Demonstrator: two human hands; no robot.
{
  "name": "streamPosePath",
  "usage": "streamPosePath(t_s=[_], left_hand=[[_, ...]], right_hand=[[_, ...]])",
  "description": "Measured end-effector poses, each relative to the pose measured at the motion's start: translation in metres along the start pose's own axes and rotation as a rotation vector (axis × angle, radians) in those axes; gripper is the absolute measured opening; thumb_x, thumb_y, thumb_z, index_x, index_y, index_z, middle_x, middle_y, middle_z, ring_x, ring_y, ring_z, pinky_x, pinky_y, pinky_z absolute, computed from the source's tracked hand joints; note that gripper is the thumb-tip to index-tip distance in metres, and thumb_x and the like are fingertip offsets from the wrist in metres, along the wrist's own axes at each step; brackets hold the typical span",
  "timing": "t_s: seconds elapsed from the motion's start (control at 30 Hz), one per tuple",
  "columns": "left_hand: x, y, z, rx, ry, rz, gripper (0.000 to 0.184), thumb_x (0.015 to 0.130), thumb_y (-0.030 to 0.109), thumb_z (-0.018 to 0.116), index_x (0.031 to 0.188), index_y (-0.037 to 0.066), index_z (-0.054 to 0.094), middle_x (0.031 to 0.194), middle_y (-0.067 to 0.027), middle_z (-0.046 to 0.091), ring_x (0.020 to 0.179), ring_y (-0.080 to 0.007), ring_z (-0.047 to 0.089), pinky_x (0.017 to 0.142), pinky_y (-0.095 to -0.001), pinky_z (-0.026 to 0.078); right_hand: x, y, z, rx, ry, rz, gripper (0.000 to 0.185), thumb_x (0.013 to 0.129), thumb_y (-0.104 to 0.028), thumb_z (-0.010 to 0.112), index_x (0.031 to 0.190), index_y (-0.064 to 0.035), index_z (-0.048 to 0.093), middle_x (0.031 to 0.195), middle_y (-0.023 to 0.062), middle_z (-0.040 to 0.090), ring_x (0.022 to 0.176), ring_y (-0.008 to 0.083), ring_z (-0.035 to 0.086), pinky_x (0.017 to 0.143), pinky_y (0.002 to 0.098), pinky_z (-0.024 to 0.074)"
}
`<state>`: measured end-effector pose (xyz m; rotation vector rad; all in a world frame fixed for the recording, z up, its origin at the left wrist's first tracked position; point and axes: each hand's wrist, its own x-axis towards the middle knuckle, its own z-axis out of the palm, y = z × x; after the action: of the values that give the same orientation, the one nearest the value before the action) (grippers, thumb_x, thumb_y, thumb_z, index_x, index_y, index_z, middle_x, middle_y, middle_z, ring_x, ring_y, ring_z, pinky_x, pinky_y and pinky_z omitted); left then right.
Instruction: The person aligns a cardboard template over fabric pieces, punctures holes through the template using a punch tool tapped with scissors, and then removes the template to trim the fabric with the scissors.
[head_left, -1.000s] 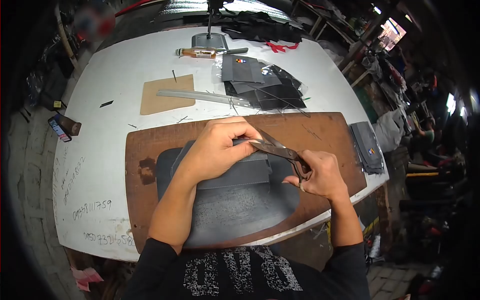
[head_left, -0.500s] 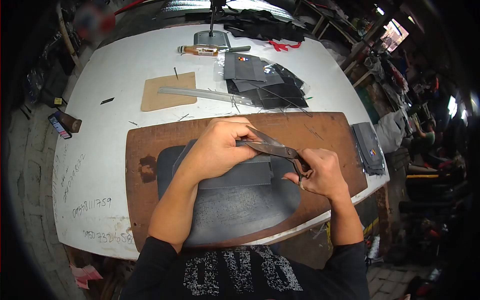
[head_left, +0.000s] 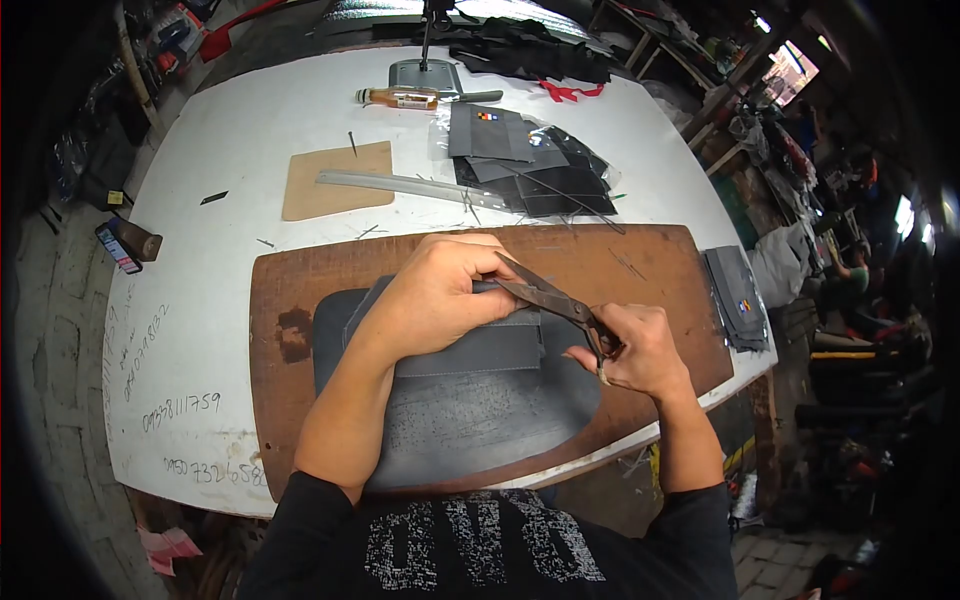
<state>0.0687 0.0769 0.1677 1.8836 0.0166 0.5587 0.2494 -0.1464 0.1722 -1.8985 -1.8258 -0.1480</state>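
My right hand (head_left: 637,345) grips the handles of dark metal scissors (head_left: 552,300), with the blades pointing up and to the left. Their tips lie beside the fingers of my left hand (head_left: 440,297). That hand pinches the upper edge of a dark grey stitched piece (head_left: 470,355), which looks like leather or vinyl. What exactly sits between the blades is too small to make out. Beneath the piece lies a black rounded mat (head_left: 480,425), resting on a brown board (head_left: 660,285).
On the white table (head_left: 210,330) lie a metal ruler (head_left: 410,187), a tan sheet (head_left: 340,205), a bottle (head_left: 398,98) and a small blade (head_left: 214,198). Grey pieces (head_left: 490,135) are stacked beyond the board, others (head_left: 735,300) at right. A phone (head_left: 120,248) rests at the left edge.
The scissor blades have come closer together and tilt a little more steeply. My left hand keeps its hold on the grey piece in nearly the same place.
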Motion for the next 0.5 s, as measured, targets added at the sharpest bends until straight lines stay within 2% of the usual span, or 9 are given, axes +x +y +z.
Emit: streamPosePath(t_s=[0.13, 0.23, 0.33, 0.43, 0.5], left_hand=[[0.000, 0.001, -0.001, -0.013, -0.019, -0.036, 0.013, 0.083, 0.001, 0.077, 0.095, -0.003, 0.076, 0.085, -0.0045, 0.067, 0.076, -0.0111, 0.060, 0.069, -0.0265, 0.048], [0.001, 0.000, -0.002, 0.027, 0.003, -0.008, 0.011, 0.084, 0.003, 0.078, 0.094, -0.002, 0.077, 0.085, -0.0045, 0.069, 0.077, -0.0119, 0.062, 0.069, -0.0262, 0.049], [0.002, 0.004, -0.003, -0.051, 0.058, -0.023, 0.013, 0.084, 0.003, 0.079, 0.095, -0.002, 0.078, 0.087, -0.0059, 0.072, 0.081, -0.0127, 0.065, 0.072, -0.0259, 0.051], [0.000, 0.003, -0.006, -0.045, 0.093, 0.025, 0.016, 0.083, 0.005, 0.081, 0.097, -0.002, 0.078, 0.091, -0.0081, 0.074, 0.085, -0.0138, 0.068, 0.076, -0.0267, 0.052], [0.000, 0.002, -0.006, -0.066, 0.082, 0.087, 0.018, 0.082, 0.005, 0.081, 0.099, -0.002, 0.078, 0.094, -0.0096, 0.075, 0.088, -0.0158, 0.069, 0.079, -0.0280, 0.053]], right_hand=[[-0.007, 0.006, 0.005, -0.014, 0.035, 0.021, 0.034, 0.071, -0.019, 0.092, 0.085, -0.0055, 0.065, 0.060, 0.0091, 0.056, 0.052, 0.0281, 0.060, 0.050, 0.0372, 0.0466], [-0.008, 0.010, 0.006, -0.031, 0.056, 0.037, 0.036, 0.071, -0.021, 0.093, 0.083, -0.0051, 0.063, 0.061, 0.0106, 0.057, 0.052, 0.0286, 0.060, 0.050, 0.0369, 0.0471], [-0.011, 0.019, 0.005, -0.013, -0.001, 0.267, 0.041, 0.071, -0.025, 0.094, 0.083, -0.0036, 0.061, 0.062, 0.0122, 0.058, 0.055, 0.0306, 0.062, 0.054, 0.0390, 0.0489], [-0.012, 0.030, 0.010, -0.070, -0.101, 0.600, 0.046, 0.071, -0.027, 0.094, 0.085, -0.0017, 0.059, 0.069, 0.0155, 0.065, 0.067, 0.0372, 0.067, 0.063, 0.0440, 0.0526], [-0.025, 0.047, 0.019, -0.100, -0.141, 0.668, 0.045, 0.072, -0.025, 0.093, 0.093, -0.0001, 0.062, 0.079, 0.0182, 0.070, 0.079, 0.0411, 0.070, 0.071, 0.0461, 0.0540]])
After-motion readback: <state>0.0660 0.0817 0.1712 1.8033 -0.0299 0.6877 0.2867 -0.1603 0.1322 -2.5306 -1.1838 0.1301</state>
